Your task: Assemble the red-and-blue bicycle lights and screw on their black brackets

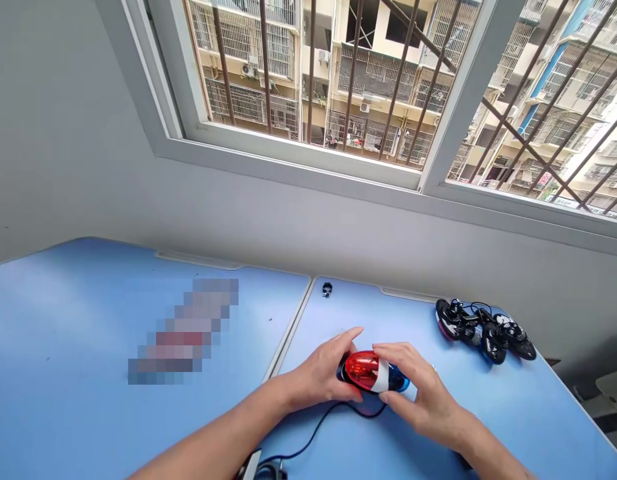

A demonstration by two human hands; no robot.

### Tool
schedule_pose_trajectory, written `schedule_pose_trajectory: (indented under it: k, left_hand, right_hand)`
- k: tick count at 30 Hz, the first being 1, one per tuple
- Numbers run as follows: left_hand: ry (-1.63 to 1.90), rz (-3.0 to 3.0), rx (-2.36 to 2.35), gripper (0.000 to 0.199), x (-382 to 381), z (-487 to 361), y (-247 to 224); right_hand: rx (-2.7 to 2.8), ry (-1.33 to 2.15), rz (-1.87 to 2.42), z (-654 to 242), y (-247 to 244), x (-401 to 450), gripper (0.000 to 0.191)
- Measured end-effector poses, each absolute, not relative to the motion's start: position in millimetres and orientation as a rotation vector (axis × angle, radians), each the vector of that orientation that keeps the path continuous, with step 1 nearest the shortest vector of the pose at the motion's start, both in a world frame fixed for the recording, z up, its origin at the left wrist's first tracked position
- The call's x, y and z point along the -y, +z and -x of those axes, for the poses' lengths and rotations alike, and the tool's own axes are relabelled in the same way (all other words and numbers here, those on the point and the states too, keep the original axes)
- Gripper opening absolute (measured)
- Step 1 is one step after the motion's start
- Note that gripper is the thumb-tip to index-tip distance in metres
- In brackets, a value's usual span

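A small oval lamp (364, 371) with a red cover on its left, a white band in the middle and a blue part on its right is held between both hands, low over the blue table. My left hand (328, 371) grips its left end, thumb below and fingers above. Around the white and blue side, my right hand (417, 390) has its fingers on top and its thumb underneath. A black cable (316, 430) runs below the lamp toward the bottom edge of the view.
Several black glossy devices with cables (483, 330) lie at the table's back right. A small black clip-like part (327, 289) sits near the back edge. A blurred, pixelated object (183, 337) is on the left table (78, 320). Behind stands a barred window.
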State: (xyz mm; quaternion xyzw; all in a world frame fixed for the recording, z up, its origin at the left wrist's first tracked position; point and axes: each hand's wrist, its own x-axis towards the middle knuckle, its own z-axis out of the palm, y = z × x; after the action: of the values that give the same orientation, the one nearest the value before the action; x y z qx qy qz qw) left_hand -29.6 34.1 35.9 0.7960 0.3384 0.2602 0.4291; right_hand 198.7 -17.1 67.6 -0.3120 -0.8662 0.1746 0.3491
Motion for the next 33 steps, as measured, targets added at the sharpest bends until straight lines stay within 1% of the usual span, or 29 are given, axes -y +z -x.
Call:
schedule_pose_trajectory:
  k: [6,9,11,15,17,25,30,33]
  left_hand:
    - [0.679,-2.046,-0.838,0.097,-34.8,27.0,34.8]
    - [0.693,-2.120,-0.845,0.092,-34.7,27.0,36.0]
    - [0.706,-2.184,-0.849,0.083,-34.4,26.7,38.8]
    - [0.702,-2.283,-0.781,0.051,-33.0,25.4,47.4]
    - [0.697,-2.293,-0.753,0.043,-32.6,24.9,50.5]
    - [0.677,-2.276,-0.779,0.039,-34.2,24.0,48.0]
    - [0.669,-2.248,-0.820,0.039,-32.4,24.2,49.6]
    - [0.669,-2.241,-0.841,0.035,-32.3,24.3,51.1]
  right_hand:
    - [2.282,0.519,0.814,-199.4,66.9,14.3,0.064]
    - [2.291,0.528,0.812,-199.3,67.0,14.5,0.065]
    - [2.300,0.530,0.820,-200.0,66.8,14.6,0.066]
    - [2.332,0.517,0.891,-204.3,64.2,13.9,0.064]
    - [2.338,0.512,0.920,-206.6,62.5,13.1,0.064]
    - [2.333,0.540,0.879,-205.7,60.1,9.2,0.060]
    - [2.322,0.565,0.873,-206.3,57.8,8.1,0.062]
    - [2.336,0.573,0.898,-207.1,60.8,8.0,0.064]
